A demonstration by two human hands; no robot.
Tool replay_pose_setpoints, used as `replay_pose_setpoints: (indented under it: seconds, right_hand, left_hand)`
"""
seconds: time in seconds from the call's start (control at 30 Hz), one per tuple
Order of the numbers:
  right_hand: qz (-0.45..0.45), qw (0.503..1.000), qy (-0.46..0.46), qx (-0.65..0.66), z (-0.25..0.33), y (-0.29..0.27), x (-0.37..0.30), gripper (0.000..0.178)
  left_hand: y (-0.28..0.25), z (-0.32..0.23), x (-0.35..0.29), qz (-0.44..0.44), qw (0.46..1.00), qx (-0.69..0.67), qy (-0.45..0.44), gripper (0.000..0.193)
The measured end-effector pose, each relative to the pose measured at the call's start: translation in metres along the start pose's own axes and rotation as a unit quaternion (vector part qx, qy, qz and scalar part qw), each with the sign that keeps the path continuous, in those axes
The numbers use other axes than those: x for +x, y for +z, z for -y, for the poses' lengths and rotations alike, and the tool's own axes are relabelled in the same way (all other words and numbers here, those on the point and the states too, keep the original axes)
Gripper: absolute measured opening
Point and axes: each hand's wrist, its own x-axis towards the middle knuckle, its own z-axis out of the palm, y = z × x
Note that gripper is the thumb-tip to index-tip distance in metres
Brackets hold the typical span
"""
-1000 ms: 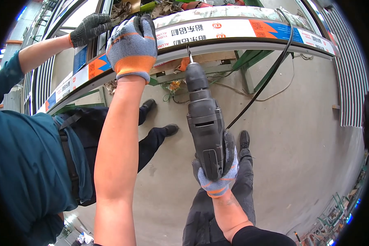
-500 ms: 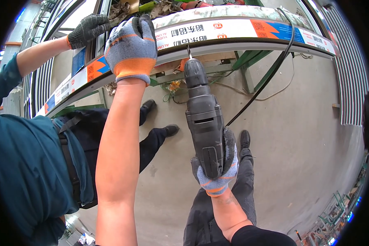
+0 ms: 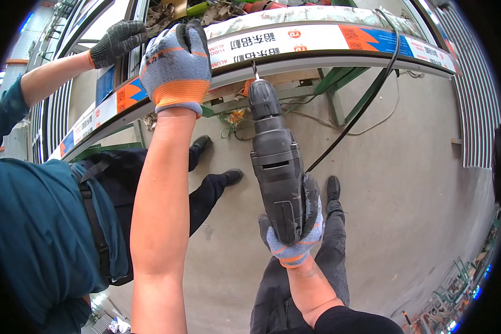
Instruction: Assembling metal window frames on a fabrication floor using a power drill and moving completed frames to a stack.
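Note:
My right hand (image 3: 301, 236), in a blue-grey and orange glove, is wrapped round the rear of a black power drill (image 3: 275, 161). The thin drill bit (image 3: 255, 70) points away from me at the near side of a long metal profile (image 3: 312, 64); whether its tip touches I cannot tell. White film with orange and blue printing covers the profile's upper face. Left of the drill, my left hand (image 3: 177, 67), in a matching glove, is closed over the profile, fingertips partly hidden.
A co-worker in a teal shirt (image 3: 33, 222) stands close at left, one dark-gloved hand (image 3: 117, 43) by the frame. The drill's black cable (image 3: 367, 108) loops over the profile. Green stand legs (image 3: 335, 103) are below. Ribbed metal profiles (image 3: 473, 100) are at right, tools and rags behind.
My left hand and the drill have shifted very slightly left. Both grips stay the same, and the co-worker's hand has moved slightly left too.

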Motion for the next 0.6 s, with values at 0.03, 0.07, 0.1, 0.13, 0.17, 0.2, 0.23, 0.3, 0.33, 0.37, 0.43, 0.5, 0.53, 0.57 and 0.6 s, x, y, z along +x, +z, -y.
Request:
replay_pose_setpoints:
  seconds: [0.03, 0.07, 0.1, 0.13, 0.17, 0.2, 0.23, 0.3, 0.33, 0.37, 0.43, 0.5, 0.53, 0.57, 0.6]
  right_hand:
    - [0.007, 1.000, -0.021, -0.022, 0.000, 0.000, 0.000, 0.069]
    - [0.007, 1.000, -0.021, -0.023, 0.000, 0.000, 0.000, 0.069]
    - [-0.002, 1.000, 0.006, -0.002, 0.000, 0.001, -0.001, 0.066]
    - [-0.011, 0.999, 0.032, 0.020, 0.001, 0.002, -0.001, 0.064]
    - [-0.010, 0.999, 0.032, 0.020, 0.001, 0.002, -0.002, 0.064]
    - [-0.004, 1.000, 0.017, 0.001, 0.001, 0.002, -0.002, 0.065]
    - [0.003, 1.000, 0.002, -0.018, 0.001, 0.002, -0.001, 0.066]
    - [-0.006, 1.000, 0.004, 0.008, 0.003, 0.003, 0.000, 0.066]
    - [-0.014, 0.999, 0.006, 0.035, 0.004, 0.005, 0.000, 0.066]
    - [-0.015, 0.999, 0.006, 0.035, 0.007, 0.006, 0.001, 0.066]
    - [-0.041, 0.995, 0.059, 0.074, 0.011, 0.009, 0.001, 0.065]
    - [-0.057, 0.996, 0.048, 0.055, 0.013, 0.007, 0.007, 0.064]
    - [-0.039, 0.999, 0.001, -0.013, 0.016, 0.003, 0.012, 0.063]
    - [-0.022, 0.995, -0.044, -0.084, 0.019, 0.000, 0.014, 0.062]
    - [-0.061, 0.993, 0.085, 0.045, 0.026, 0.003, 0.014, 0.055]
  left_hand:
    - [0.000, 0.000, 0.001, 0.000, 1.000, 0.000, 0.000, 0.033]
    - [0.000, 0.000, 0.001, 0.005, 1.000, 0.000, -0.001, 0.032]
    - [0.000, 0.000, 0.001, 0.010, 1.000, 0.001, -0.003, 0.032]
    - [0.000, -0.001, 0.001, 0.010, 1.000, 0.001, -0.003, 0.032]
    - [-0.001, 0.000, 0.001, 0.018, 1.000, -0.002, -0.009, 0.032]
    - [-0.002, 0.000, 0.001, 0.025, 1.000, -0.006, -0.015, 0.032]
    - [-0.002, -0.001, 0.001, 0.025, 1.000, -0.005, -0.014, 0.032]
    - [0.000, -0.005, 0.001, 0.010, 0.999, 0.003, -0.033, 0.029]
    - [0.000, -0.005, 0.002, 0.010, 0.999, 0.002, -0.032, 0.029]
    - [-0.001, -0.003, 0.002, 0.012, 1.000, 0.001, -0.024, 0.028]
    - [-0.001, -0.002, 0.001, 0.013, 1.000, -0.001, -0.015, 0.026]
    - [0.000, -0.004, 0.001, -0.020, 1.000, 0.002, -0.011, 0.024]
    - [-0.001, -0.002, 0.003, 0.006, 1.000, 0.007, -0.006, 0.024]
    - [-0.002, -0.004, 0.002, 0.002, 1.000, -0.003, -0.013, 0.021]
    - [0.000, -0.001, 0.001, -0.024, 1.000, 0.006, 0.008, 0.019]
